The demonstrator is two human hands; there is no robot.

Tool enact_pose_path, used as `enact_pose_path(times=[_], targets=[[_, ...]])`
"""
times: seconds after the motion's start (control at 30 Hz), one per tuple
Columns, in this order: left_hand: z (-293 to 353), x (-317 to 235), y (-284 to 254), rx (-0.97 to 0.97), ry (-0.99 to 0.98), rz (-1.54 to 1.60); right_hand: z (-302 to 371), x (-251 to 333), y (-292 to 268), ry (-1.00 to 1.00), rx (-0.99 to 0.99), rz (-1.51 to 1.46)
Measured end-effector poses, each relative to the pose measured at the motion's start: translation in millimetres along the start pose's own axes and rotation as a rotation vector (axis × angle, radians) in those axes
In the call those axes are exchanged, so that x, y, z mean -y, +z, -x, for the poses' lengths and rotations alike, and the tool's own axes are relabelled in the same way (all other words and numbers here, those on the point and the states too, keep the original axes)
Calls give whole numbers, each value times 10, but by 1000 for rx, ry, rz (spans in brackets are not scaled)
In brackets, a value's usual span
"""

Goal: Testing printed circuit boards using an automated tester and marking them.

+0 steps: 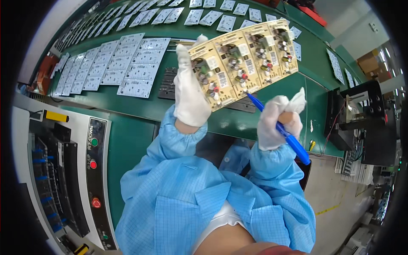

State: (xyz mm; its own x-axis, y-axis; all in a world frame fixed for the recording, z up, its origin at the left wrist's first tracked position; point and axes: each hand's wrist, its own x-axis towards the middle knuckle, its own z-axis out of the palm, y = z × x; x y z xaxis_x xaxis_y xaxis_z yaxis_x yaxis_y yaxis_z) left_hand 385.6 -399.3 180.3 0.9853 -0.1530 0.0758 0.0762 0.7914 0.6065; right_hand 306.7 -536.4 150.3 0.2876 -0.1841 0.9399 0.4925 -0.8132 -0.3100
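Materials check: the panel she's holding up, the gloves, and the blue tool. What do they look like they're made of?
Circuit board panel: tan, matte laminate, probably paper-phenolic or similar; four populated sections with capacitors and coils.
Left hand and right hand: white knit fabric gloves, soft and wrinkled, likely cotton or polyester.
Blue pen-shaped tool: glossy blue, looks like moulded plastic; its tip touches the panel's lower edge.

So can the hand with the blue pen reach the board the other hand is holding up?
Probably yes. The right hand points its blue pen at the board, the tip almost at the lower edge. The left hand grips only the left end, so nothing blocks it.
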Motion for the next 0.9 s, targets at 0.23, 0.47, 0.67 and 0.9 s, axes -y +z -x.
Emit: enact_pose_path(times=[0.23,0.47,0.67,0.9], targets=[[23,12,85,77,-41,33,-56,20,286,-166,99,19],[39,30,166,48,-79,-71,97,-331,59,74,25,125],[-4,92,96,23,-74,-74,-99,-170,76,639,-480,-650],[-2,84,76,-36,-61,-109,-109,-717,47,312,-267,-257]])
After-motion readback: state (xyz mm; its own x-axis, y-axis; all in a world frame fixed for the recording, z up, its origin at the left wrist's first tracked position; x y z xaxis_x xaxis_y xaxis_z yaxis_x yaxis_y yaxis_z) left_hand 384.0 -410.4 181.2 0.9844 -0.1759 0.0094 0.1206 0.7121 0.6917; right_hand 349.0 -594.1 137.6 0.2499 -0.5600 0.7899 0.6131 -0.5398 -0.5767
